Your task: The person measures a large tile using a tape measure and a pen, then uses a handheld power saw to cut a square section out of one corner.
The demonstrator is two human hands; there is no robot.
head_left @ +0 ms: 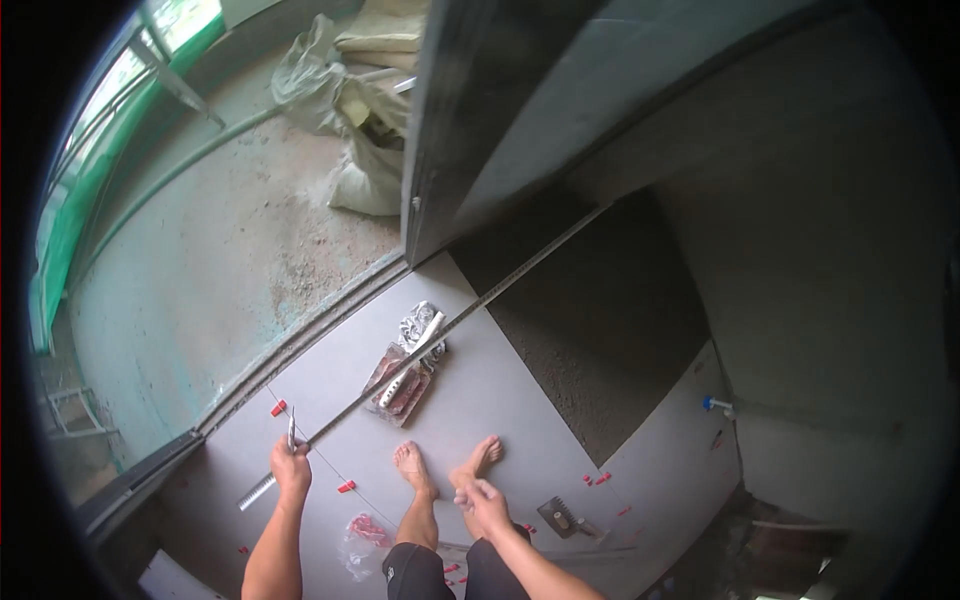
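Left grip (290,468) holds slender tool (292,428).

an unfinished room on a building site: large pale grey floor tiles (505,395) with small red plastic clips (346,487) along their joints, a four-sided bed of dark grey mortar (620,330), a dark notched trowel (560,516), bulging off-white woven sacks (370,180) on dusty, rubble-strewn concrete flooring (200,270)

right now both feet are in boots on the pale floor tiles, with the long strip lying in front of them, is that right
Not quite: the left foot and right foot are bare, not in boots, as the head view shows. They are on the pale floor tiles, with the long strip in front.
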